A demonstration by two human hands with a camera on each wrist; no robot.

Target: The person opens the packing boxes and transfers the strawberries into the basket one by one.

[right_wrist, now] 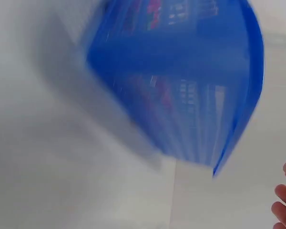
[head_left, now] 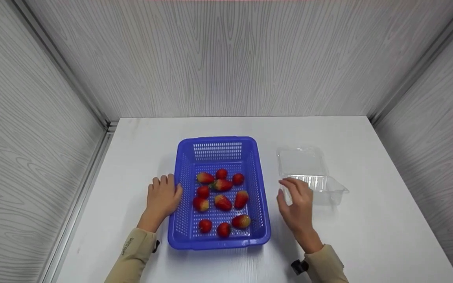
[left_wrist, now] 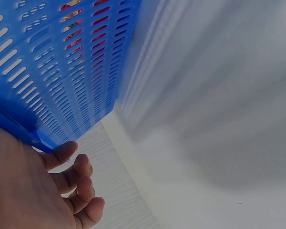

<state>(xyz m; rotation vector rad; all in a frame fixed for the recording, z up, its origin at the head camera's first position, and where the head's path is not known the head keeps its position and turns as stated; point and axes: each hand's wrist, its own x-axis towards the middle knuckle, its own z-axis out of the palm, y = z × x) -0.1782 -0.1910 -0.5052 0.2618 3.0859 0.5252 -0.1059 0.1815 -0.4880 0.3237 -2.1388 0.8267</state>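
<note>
A blue plastic basket [head_left: 218, 245] with slotted walls stands on the table, holding several strawberries [head_left: 222, 202] and small round red fruits [head_left: 205, 225]. At its left side my left hand [head_left: 162, 199] rests against the rim, fingers loosely bent outside the wall. The left wrist view shows that hand [left_wrist: 24, 186] under the rim edge, not wrapped round it. To the right of the basket, my right hand [head_left: 299, 206] hovers with thumb and fingers apart and nothing visible between them. Just beyond it lies a clear plastic clamshell box [head_left: 330, 193], partly hidden by the hand.
The clamshell's lid [head_left: 302, 162] is folded back toward the far side of the white table [head_left: 383, 220]. Grey wood-grain panels [head_left: 226, 59] enclose the table at the back and both sides.
</note>
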